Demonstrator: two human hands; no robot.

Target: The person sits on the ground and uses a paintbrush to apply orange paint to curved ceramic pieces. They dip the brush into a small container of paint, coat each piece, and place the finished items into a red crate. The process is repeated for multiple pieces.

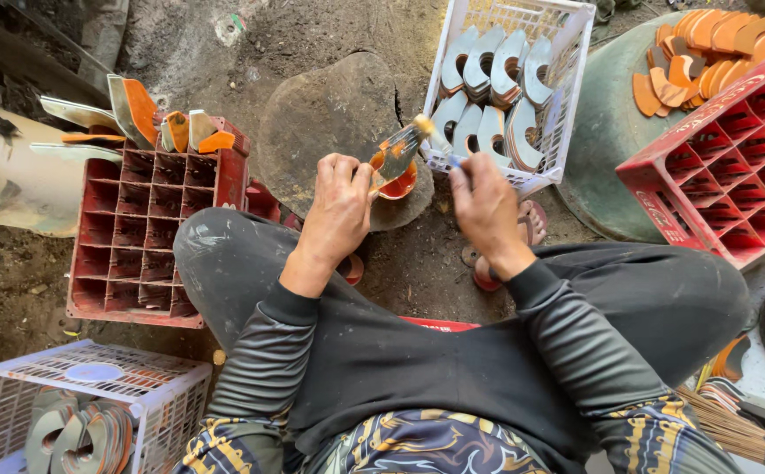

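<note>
Just in front of the flat stone (330, 114) on the dirt floor, the person sat with both knees spread, dark trousers and ribbed dark sleeves filling the lower view. Their left hand (337, 206) was curled closed around a curved metal piece (391, 162), grey with orange paint on part of it, held tilted over the near edge of the stone. Their right hand (486, 206) was pinched shut on the handle of a paintbrush (422, 132), whose bristles lay against the upper end of that piece.

Beyond the stone's right side stood a white plastic crate (567, 79) packed with grey curved pieces (488, 88) set on edge in rows. Further right of the stone sat a red compartment crate (733, 158), its cells open, leaning on a large round grey-green lid (606, 132); a pile of orange-painted pieces (707, 44) rested at the far rim of that lid. To the stone's left stood another red compartment crate (137, 228), with a few orange-and-grey pieces (137, 110) propped along its far edge. Nearer the person than that crate, at the lower left, a second white crate (163, 386) held more grey pieces. A sandalled foot (505, 254) showed just below the stone's right side, under the right wrist.
</note>
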